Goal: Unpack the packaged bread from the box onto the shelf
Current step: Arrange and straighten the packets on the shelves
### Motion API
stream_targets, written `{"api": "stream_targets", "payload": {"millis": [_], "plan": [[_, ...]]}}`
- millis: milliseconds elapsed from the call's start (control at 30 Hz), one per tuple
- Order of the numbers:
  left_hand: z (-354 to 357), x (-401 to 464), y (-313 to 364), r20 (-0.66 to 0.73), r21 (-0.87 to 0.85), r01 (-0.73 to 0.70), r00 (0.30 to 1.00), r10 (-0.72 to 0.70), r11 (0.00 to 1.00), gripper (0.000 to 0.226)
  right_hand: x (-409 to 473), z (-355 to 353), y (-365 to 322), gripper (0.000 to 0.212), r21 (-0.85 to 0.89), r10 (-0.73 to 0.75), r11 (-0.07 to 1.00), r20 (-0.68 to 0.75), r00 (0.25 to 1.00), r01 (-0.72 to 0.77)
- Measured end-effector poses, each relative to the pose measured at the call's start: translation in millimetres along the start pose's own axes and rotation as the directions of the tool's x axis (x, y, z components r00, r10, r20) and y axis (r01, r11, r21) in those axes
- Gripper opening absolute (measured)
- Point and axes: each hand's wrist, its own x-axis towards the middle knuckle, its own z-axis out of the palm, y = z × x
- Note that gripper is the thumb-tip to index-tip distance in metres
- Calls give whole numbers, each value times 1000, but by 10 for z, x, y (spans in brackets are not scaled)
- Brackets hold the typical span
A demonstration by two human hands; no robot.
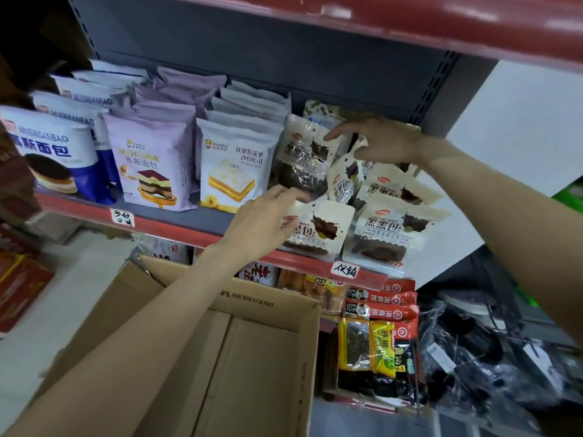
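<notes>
Single head-worn view, looking forward and down, close to shelf [176,220] and box [252,310]

I see cream-white bread packets [318,227] printed with black characters and a dark brown splash, brown bread showing through their clear lower parts. Left of them stand white bags [232,165] picturing a yellow-and-white layered sandwich, then lilac bags [151,162] picturing a brown-striped cake slice, then blue-and-white bags [47,152] picturing a dark-topped cake. The shelf [176,223] has a red front edge with white handwritten labels. The cardboard box [252,357] is plain tan.
</notes>
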Motion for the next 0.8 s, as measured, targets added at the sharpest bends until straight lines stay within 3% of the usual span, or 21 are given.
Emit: {"api": "stream_targets", "payload": {"millis": [100, 333, 467, 567, 667, 800], "plan": [[-32, -16, -11, 23, -9, -30, 999, 30, 1000, 16, -6, 33, 46, 28, -296, -8, 955, 98, 995, 36], [-117, -62, -23, 46, 29, -92, 995, 91, 995, 12, 113, 131, -149, 25, -174, 3, 984, -213, 977, -41], [-161, -60, -61, 10, 36, -75, 997, 75, 996, 15, 193, 128, -208, 28, -22, 101, 993, -306, 947, -113], [-129, 12, -91, -38, -43, 62, 997, -64, 997, 39, 242, 228, -292, 27, 13, 109, 994, -260, 960, -109], [-79, 60, -112, -58, -257, 216, 969, -239, 942, 85, 257, 325, -346, 27, 21, 110, 994, -162, 981, -108], [55, 19, -210, -11, -272, 314, 944, -329, 910, 106, 210, 228, -241, 28, 153, 150, 982, -246, 958, -114]]}}
